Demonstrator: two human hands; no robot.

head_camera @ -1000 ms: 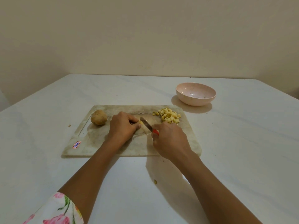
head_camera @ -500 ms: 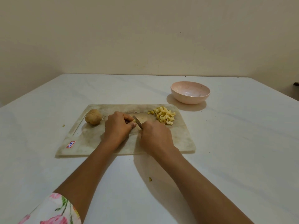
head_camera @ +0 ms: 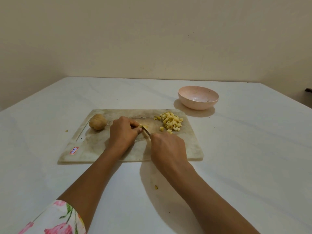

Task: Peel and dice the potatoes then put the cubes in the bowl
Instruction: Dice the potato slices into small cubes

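Cube heap (head_camera: pixel 171 123) (whole potato (head_camera: pixel 98 122) apart)

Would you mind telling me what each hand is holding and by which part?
The right hand grips the knife by its handle, which the fist hides; the left hand pinches a small potato piece at its left end.

A white table (head_camera: pixel 253 166) meets a beige wall (head_camera: pixel 152 39), a dark object (head_camera: pixel 308 90) far right.

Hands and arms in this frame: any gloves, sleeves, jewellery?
The left hand and right hand wear no gloves, and no rings or watch show. On the left arm a white sleeve with pink flowers and green leaves ends above the forearm. No sleeve shows on the right arm.
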